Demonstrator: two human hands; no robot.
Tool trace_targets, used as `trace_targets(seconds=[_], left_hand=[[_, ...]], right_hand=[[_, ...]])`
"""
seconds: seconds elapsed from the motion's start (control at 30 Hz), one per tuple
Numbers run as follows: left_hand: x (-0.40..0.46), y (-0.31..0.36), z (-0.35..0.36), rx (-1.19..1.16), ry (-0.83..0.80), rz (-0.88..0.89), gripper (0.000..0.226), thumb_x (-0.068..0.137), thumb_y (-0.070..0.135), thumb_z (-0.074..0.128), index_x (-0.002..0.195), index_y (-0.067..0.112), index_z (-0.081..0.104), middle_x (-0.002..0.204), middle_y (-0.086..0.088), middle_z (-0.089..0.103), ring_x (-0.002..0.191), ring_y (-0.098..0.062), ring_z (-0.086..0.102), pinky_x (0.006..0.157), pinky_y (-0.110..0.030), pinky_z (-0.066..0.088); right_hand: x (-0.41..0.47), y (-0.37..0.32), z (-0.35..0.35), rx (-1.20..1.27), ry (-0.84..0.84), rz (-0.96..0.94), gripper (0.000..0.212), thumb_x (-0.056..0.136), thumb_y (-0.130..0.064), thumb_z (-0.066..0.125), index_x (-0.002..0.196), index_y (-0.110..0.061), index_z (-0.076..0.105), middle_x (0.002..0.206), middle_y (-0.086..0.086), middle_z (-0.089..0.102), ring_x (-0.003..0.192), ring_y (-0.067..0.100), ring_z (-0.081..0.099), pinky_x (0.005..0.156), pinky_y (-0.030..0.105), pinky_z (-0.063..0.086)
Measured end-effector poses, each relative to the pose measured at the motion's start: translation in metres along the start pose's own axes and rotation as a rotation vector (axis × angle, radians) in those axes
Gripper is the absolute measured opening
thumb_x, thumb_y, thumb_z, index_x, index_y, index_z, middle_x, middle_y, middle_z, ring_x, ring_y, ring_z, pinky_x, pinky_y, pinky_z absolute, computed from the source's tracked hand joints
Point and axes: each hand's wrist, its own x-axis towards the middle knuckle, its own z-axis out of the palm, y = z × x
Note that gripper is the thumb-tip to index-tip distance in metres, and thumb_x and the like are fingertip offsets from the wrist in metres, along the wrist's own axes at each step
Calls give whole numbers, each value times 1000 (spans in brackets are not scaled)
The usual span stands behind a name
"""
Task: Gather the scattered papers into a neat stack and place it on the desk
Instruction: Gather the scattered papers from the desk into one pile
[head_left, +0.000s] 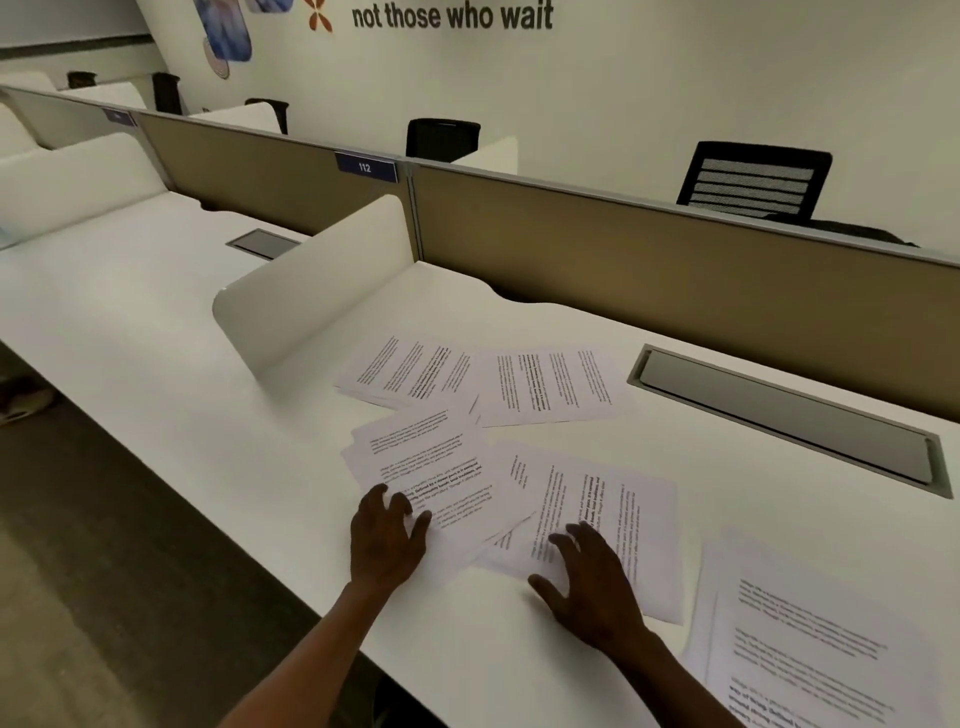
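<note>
Papers (550, 384) matt white, printed; desk (156, 322) smooth, slight sheen; partition (675, 270) tan cloth, metal-edged.

Five loose clusters of printed papers (545, 384) lie on the white desk (156, 322); how many sheets each holds cannot be told, since they overlap. Two hands show, the left hand (384, 540) and the right hand (592, 587), each flat with fingers spread on a cluster. Two grey cable hatches (789, 415) sit in the desk. One white side divider (322, 291) stands near. One blue number tag (365, 167) shows. Four black chairs (753, 179) stand behind the partition.
</note>
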Motion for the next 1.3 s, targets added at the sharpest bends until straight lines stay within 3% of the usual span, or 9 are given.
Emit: trace_targets(seconds=[0.17, 0.43, 0.53, 0.6, 0.67, 0.83, 0.93, 1.13, 1.3], left_hand=[[14, 2, -1, -42, -129, -356, 70, 90, 53, 56, 146, 17, 33, 157, -31, 17, 148, -43, 10, 121, -50, 19], [10, 18, 15, -57, -167, -255, 88, 89, 60, 51, 155, 13, 15, 162, -13, 21, 151, -31, 13, 125, -44, 2], [16, 32, 8, -301, -39, -314, 92, 83, 52, 67, 154, 13, 22, 155, -11, 37, 144, -29, 34, 121, -40, 17], [23, 38, 0, -516, 64, -438, 95, 79, 44, 76, 153, 18, 22, 150, -15, 38, 134, -34, 44, 102, -37, 42], [30, 40, -8, -723, 116, -610, 99, 78, 35, 80, 153, 23, 16, 149, -19, 31, 126, -37, 50, 86, -35, 47], [54, 27, -25, -1148, 32, -1005, 89, 80, 23, 80, 151, 10, 27, 136, -24, 53, 114, -40, 60, 95, -53, 53], [57, 27, -31, -1275, -113, -848, 57, 79, 14, 80, 130, 3, 58, 125, -20, 66, 106, -35, 66, 89, -44, 56], [48, 60, -37, -840, -120, -415, 63, 91, 14, 64, 148, 25, 40, 141, -6, 56, 117, -23, 58, 93, -35, 50], [45, 93, -59, -747, -104, -171, 61, 93, 4, 54, 147, 30, 41, 137, 1, 57, 108, -10, 56, 85, -26, 53]], right_hand=[[60, -33, -7, 59, -85, -3, 83, 89, -68, 41, 154, -21, 21, 164, 6, 13, 152, 21, 6, 122, 36, 10], [85, -70, 30, -56, -237, -20, 95, 87, -67, 42, 156, -15, 3, 165, 12, -6, 152, 27, -7, 122, 43, 2], [83, -67, 35, -57, -207, -35, 95, 86, -69, 40, 156, -16, 3, 165, 10, -6, 152, 25, -7, 122, 41, 2], [84, -65, 34, -58, -202, -47, 95, 86, -70, 40, 156, -17, 4, 165, 10, -6, 152, 24, -7, 122, 39, 2], [83, -65, 34, -51, -198, -51, 95, 86, -70, 40, 156, -16, 5, 165, 10, -6, 152, 24, -6, 123, 40, 3], [82, -63, 36, -47, -193, -56, 96, 86, -71, 39, 156, -16, 6, 165, 11, -6, 152, 25, -6, 122, 40, 2], [84, -62, 37, -41, -198, -52, 97, 85, -71, 40, 156, -16, 7, 165, 11, -5, 152, 25, -5, 123, 40, 3], [88, -60, 21, 85, -246, -16, 94, 84, -67, 52, 156, -20, 14, 166, 7, 3, 152, 21, 2, 122, 35, 8], [86, -54, -33, 521, -5, 148, 93, 77, -72, 59, 152, -27, 28, 160, -3, 28, 147, 16, 25, 118, 33, 21]])
